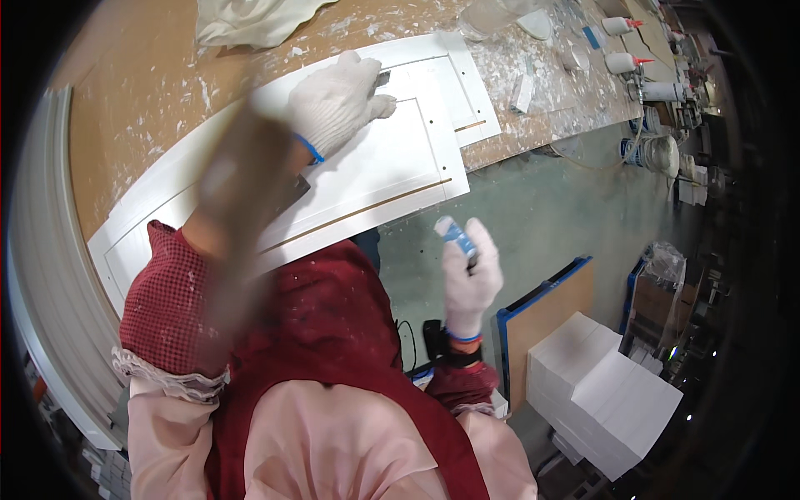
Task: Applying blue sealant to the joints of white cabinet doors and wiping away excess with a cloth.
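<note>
My left hand (333, 100), in a white knit glove with a blue cuff, rests on a white framed panel (367, 162), thumb apart from the fingers. A small dark grey piece (382, 79) shows between thumb and fingers; whether the hand touches it, I cannot tell. My right hand (472, 279), also gloved, is raised beside the panel, closed on a small blue-and-white piece (457, 236), slightly blurred. Under the left hand's panel lies another white panel (454, 71). A blurred brown shape hides part of my left forearm.
The paint-spattered brown worktable (150, 117) bears a cream cloth (250, 18) and white bottles with red tips (623, 62). Buckets (662, 156) stand at the right. Nearer are a blue-edged board (546, 325) and stacked white blocks (600, 392). Long white mouldings (42, 250) line the left.
</note>
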